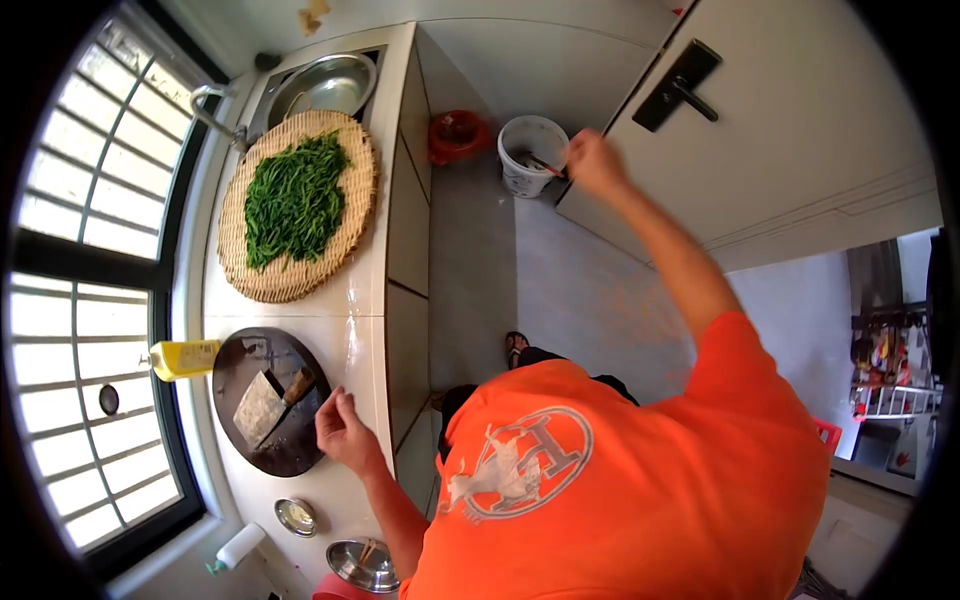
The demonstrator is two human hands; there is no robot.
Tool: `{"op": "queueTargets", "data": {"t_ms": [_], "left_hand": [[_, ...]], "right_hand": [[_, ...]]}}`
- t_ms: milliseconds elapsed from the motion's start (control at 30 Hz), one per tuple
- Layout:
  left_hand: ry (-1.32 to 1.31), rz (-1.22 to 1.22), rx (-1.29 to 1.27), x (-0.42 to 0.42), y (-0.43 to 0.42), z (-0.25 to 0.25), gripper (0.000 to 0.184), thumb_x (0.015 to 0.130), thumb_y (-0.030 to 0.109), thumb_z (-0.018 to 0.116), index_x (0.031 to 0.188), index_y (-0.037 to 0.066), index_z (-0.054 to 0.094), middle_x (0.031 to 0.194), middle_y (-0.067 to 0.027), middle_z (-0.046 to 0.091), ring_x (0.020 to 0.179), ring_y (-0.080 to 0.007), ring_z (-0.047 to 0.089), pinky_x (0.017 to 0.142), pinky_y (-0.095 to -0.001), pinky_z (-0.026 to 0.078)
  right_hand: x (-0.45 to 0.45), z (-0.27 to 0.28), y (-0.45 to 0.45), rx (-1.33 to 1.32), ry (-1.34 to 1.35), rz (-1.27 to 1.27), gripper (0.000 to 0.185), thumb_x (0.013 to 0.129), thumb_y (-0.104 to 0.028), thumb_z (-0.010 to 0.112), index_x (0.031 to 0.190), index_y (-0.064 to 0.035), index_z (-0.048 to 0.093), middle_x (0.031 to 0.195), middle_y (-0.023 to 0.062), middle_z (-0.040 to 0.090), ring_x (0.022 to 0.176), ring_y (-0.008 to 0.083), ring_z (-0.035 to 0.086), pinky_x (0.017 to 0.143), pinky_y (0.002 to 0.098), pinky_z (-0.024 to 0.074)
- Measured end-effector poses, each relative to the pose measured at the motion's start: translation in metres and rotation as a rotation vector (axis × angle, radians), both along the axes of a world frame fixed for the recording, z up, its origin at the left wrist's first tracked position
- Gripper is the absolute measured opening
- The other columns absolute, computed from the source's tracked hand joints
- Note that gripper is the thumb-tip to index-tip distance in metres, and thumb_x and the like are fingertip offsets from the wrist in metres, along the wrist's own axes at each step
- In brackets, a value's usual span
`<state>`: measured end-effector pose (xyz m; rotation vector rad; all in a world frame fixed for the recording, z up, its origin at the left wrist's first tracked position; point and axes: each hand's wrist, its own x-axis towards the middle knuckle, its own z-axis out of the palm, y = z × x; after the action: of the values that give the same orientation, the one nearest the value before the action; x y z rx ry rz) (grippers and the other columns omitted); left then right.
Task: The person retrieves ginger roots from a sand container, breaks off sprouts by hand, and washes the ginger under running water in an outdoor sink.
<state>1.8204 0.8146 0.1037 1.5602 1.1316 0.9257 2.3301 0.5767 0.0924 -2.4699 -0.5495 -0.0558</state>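
Observation:
My left hand (346,432) is over the counter edge, its thumb and fingertips drawn together with nothing visible in them. Beside it lies a dark round chopping board (240,355). A cleaver (262,408) with a wooden handle rests flat on that board. Farther up the counter, a woven bamboo tray (245,277) bears a heap of cut green vegetables (296,200). My right hand (597,163) is stretched out beside a white bucket (525,182), its fingers curled and slightly blurred. What those fingers hold, if anything, is hidden. A stick-like thing with a reddish end leans in the bucket.
A metal sink basin (345,85) with a tap (212,100) is at the counter's far end. A yellow bottle (187,360) touches the board's window side. Small metal bowls (297,517) stand nearer. A red basin (460,137) sits on the floor; a door (790,130) stands at right.

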Motion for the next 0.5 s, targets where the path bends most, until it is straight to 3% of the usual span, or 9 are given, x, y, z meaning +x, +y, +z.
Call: {"op": "queueTargets", "data": {"t_ms": [33, 67, 167, 267, 367, 500], "left_hand": [[0.015, -0.041, -0.006, 0.015, -0.007, 0.0, 0.016, 0.098, 0.008, 0.062, 0.104, -0.006, 0.067, 0.097, -0.0097, 0.07, 0.085, -0.0138, 0.066, 0.079, -0.0259, 0.054], [0.03, -0.08, -0.014, 0.031, -0.015, -0.002, 0.016, 0.098, 0.008, 0.062, 0.104, -0.005, 0.067, 0.096, -0.0096, 0.07, 0.084, -0.0138, 0.067, 0.078, -0.0259, 0.054], [-0.017, -0.194, -0.107, 0.077, -0.035, -0.013, 0.015, 0.097, 0.008, 0.063, 0.104, -0.004, 0.068, 0.092, -0.007, 0.07, 0.082, -0.0116, 0.065, 0.076, -0.0248, 0.053], [0.064, -0.327, -0.076, 0.111, -0.048, -0.016, 0.015, 0.097, 0.009, 0.063, 0.104, -0.004, 0.067, 0.09, -0.0053, 0.069, 0.08, -0.0095, 0.064, 0.074, -0.023, 0.051], [0.087, -0.435, -0.05, 0.147, -0.059, -0.003, 0.016, 0.097, 0.011, 0.064, 0.103, -0.004, 0.067, 0.087, -0.0041, 0.068, 0.079, -0.0082, 0.062, 0.073, -0.0223, 0.05], [0.132, -0.57, -0.053, 0.188, -0.057, -0.006, 0.017, 0.097, 0.011, 0.065, 0.102, -0.005, 0.067, 0.086, -0.0031, 0.067, 0.078, -0.0071, 0.061, 0.071, -0.0225, 0.049]], "right_hand": [[0.032, 0.024, -0.026, -0.121, -0.132, -0.159, 0.024, 0.088, -0.025, 0.063, 0.093, -0.0012, 0.066, 0.088, 0.0216, 0.069, 0.089, 0.0386, 0.068, 0.079, 0.0484, 0.0535], [0.073, 0.034, -0.06, -0.188, -0.32, -0.159, 0.026, 0.088, -0.025, 0.065, 0.095, 0.0, 0.065, 0.088, 0.0224, 0.068, 0.088, 0.0389, 0.067, 0.079, 0.0493, 0.0538], [0.137, 0.062, -0.128, -0.413, -0.521, -0.333, 0.04, 0.088, -0.028, 0.068, 0.11, 0.0043, 0.06, 0.11, 0.0274, 0.062, 0.108, 0.0416, 0.059, 0.087, 0.0491, 0.053], [0.156, 0.078, -0.16, -0.534, -0.39, -0.376, 0.045, 0.089, -0.025, 0.067, 0.12, 0.0047, 0.056, 0.116, 0.0279, 0.06, 0.116, 0.041, 0.056, 0.099, 0.0475, 0.0486], [0.18, 0.063, -0.18, -0.649, -0.249, -0.268, 0.046, 0.089, -0.023, 0.066, 0.126, 0.0023, 0.054, 0.122, 0.0254, 0.059, 0.121, 0.0396, 0.053, 0.1, 0.0475, 0.0477], [0.183, 0.038, -0.191, -0.503, -0.34, -0.343, 0.046, 0.088, -0.022, 0.067, 0.128, -0.0035, 0.054, 0.128, 0.019, 0.058, 0.122, 0.0376, 0.052, 0.101, 0.0462, 0.0477]]}}
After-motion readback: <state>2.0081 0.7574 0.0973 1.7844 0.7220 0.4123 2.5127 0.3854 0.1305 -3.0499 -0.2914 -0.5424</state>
